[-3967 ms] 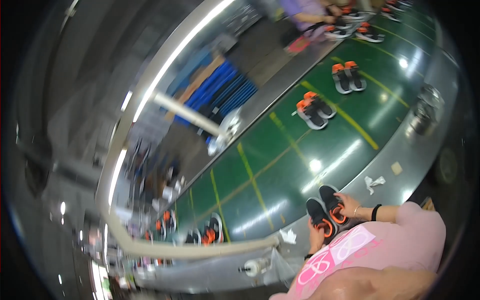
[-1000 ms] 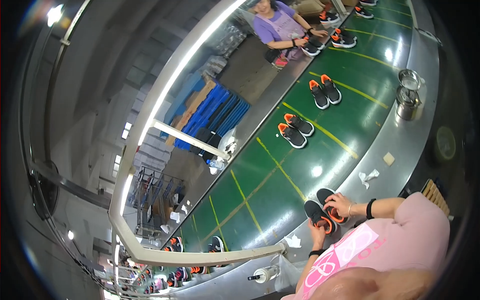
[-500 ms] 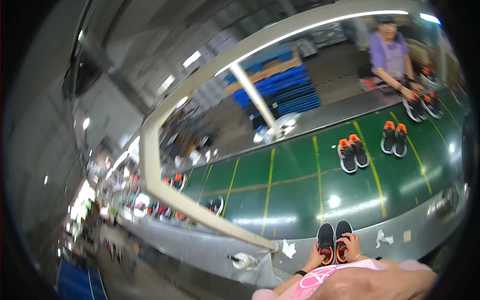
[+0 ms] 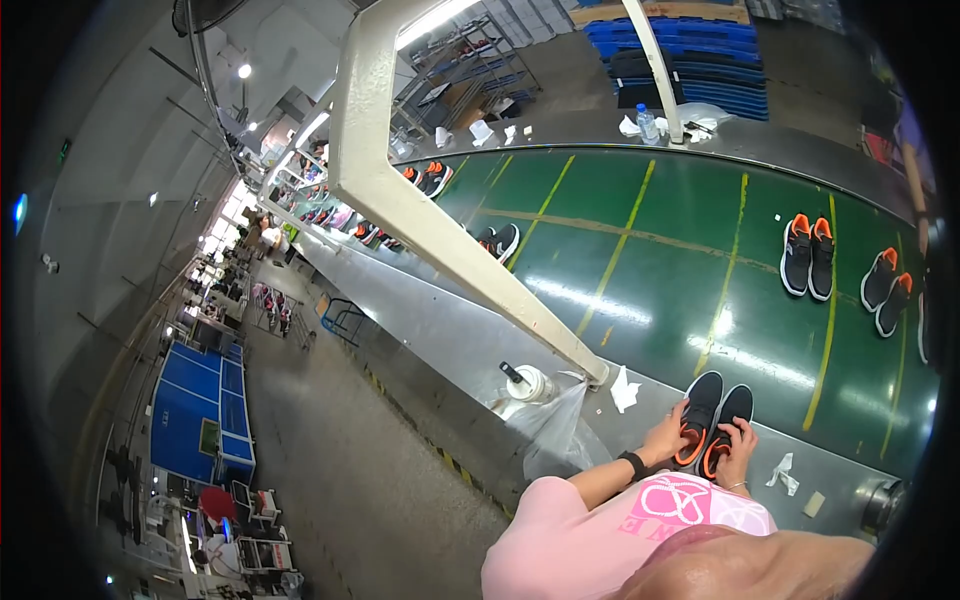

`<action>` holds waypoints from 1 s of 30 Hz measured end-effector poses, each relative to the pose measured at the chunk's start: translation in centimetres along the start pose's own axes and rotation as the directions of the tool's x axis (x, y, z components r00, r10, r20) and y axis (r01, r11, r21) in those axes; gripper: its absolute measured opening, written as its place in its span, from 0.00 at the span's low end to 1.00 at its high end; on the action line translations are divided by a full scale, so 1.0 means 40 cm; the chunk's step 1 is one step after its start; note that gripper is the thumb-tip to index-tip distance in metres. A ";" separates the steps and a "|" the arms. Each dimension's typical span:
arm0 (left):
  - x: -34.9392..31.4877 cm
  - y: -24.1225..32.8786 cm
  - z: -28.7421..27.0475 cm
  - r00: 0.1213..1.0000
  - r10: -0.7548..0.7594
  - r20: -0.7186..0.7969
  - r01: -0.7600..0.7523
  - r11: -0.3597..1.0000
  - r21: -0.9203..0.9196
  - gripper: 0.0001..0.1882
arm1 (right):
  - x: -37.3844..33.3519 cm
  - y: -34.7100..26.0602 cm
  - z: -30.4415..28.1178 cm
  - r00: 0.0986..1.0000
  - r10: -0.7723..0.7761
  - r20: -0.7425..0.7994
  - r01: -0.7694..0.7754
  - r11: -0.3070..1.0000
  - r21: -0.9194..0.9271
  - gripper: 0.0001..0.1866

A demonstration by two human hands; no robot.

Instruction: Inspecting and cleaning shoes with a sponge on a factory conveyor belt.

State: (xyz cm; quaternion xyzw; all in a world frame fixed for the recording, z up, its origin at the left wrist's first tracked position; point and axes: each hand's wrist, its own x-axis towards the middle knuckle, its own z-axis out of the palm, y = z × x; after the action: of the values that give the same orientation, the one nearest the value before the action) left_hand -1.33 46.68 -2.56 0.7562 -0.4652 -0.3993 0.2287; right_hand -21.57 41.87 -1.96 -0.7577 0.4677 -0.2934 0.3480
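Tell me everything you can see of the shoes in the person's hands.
The pair of shoes is dark and fabric-looking, with orange lining and pale sole edges. They sit side by side at the metal ledge, toes toward the green belt. The left hand grips the left shoe, the right hand the other. What lies under the soles is hidden.

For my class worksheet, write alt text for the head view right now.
A person's left hand and right hand hold two black, orange-lined shoes at the near edge of a green, yellow-lined belt. Similar shoes stand on it.
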 end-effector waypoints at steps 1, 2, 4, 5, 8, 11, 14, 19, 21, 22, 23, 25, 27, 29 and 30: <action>0.003 -0.007 0.005 1.000 0.009 -0.020 -0.009 1.000 0.007 0.48 | 0.002 -0.004 0.001 1.000 0.013 0.010 -0.013 1.000 0.002 0.33; 0.008 -0.015 0.007 1.000 0.008 -0.025 -0.008 1.000 0.007 0.48 | 0.001 -0.001 0.007 1.000 0.009 0.012 -0.009 1.000 0.004 0.33; 0.012 -0.025 0.013 1.000 -0.021 -0.002 0.021 1.000 0.001 0.49 | -0.007 0.004 0.011 1.000 0.005 0.012 -0.005 1.000 0.000 0.33; 0.021 -0.025 0.018 1.000 -0.023 -0.008 0.023 1.000 -0.002 0.49 | -0.003 0.009 0.009 1.000 -0.001 0.017 0.001 1.000 0.001 0.33; 0.023 -0.031 0.023 1.000 0.004 -0.016 -0.004 0.999 -0.039 0.50 | -0.011 -0.002 0.001 1.000 -0.008 0.014 0.008 1.000 -0.008 0.32; 0.021 -0.021 0.015 1.000 -0.029 -0.005 0.029 0.999 -0.026 0.50 | -0.007 0.003 0.006 1.000 0.004 0.021 -0.003 1.000 -0.009 0.32; 0.026 -0.013 0.014 0.998 -0.055 0.012 0.054 0.997 0.052 0.51 | -0.007 0.016 0.013 1.000 -0.001 0.006 0.001 1.000 -0.020 0.31; 0.054 -0.059 0.021 0.998 0.013 0.064 -0.013 1.000 -0.001 0.56 | -0.011 -0.009 0.004 0.999 -0.014 -0.033 0.015 1.000 0.014 0.31; 0.077 -0.094 -0.002 0.990 0.115 0.088 -0.114 0.993 -0.014 0.58 | -0.010 -0.016 0.011 0.997 -0.026 -0.070 0.027 1.000 0.015 0.31; 0.089 -0.087 -0.036 0.958 0.174 0.227 -0.182 0.983 0.014 0.59 | -0.010 -0.018 0.004 0.997 -0.039 -0.064 0.038 0.999 -0.015 0.31; 0.106 -0.079 -0.077 0.903 0.224 0.366 -0.254 0.967 0.034 0.59 | -0.010 -0.021 -0.003 0.997 -0.049 -0.059 0.046 0.998 -0.046 0.31; 0.102 -0.011 -0.146 0.917 0.366 0.158 -0.390 0.906 0.167 0.60 | -0.011 0.004 0.006 0.992 -0.086 -0.093 0.083 0.996 -0.041 0.31; 0.069 0.191 -0.256 0.943 0.331 0.045 -0.334 0.933 0.132 0.58 | -0.019 0.040 0.005 0.995 -0.045 -0.089 0.041 0.998 -0.054 0.30; -0.033 0.377 -0.356 0.785 0.527 -0.327 -0.521 0.846 0.111 0.50 | -0.012 0.019 0.003 0.997 -0.052 -0.059 0.049 0.997 -0.062 0.30; -0.081 0.450 -0.398 0.598 0.648 -0.471 -0.652 0.736 0.183 0.42 | -0.012 0.029 0.015 0.999 -0.034 -0.036 0.032 0.999 -0.037 0.30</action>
State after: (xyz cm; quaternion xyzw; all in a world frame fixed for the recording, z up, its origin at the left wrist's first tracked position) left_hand 1.48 40.83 20.82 0.6104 -0.6292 -0.0779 0.4748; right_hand -21.90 42.10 -3.30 -0.7661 0.4668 -0.3042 0.3205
